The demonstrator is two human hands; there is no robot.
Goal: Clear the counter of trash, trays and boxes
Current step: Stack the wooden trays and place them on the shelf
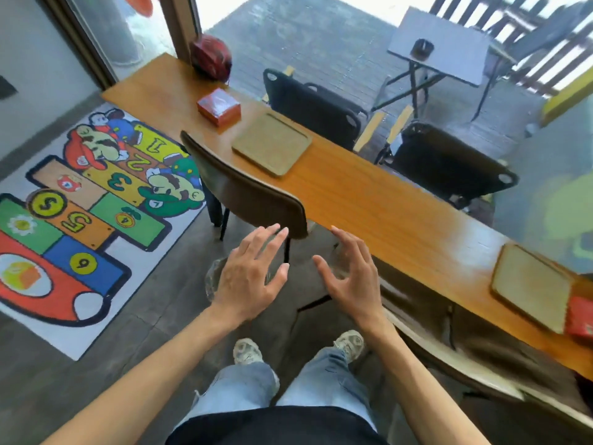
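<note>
Counter: we see the long wooden counter [369, 200] running beyond both our hands, from far left to near right.
Far tray: a tan tray [272, 143] lies flat on the counter, well ahead of our left hand.
Far box: a red box [219, 106] sits just past that tray, apart from it.
Near tray: a second tan tray [532, 285] lies on the counter well to the right of our right hand, with a red box [581, 319] touching its near edge.
Left hand: our left hand [248, 277] hangs in the air, fingers spread wide, holding nothing.
Right hand: our right hand [351, 277] is likewise spread and empty, short of the counter edge.
Chair: a brown chair [244, 187] stands just ahead of our left fingertips.
Helmet: a red helmet [210, 57] rests at the counter's far end.
Floor: a colourful hopscotch rug [80, 220] lies left of our left hand.
</note>
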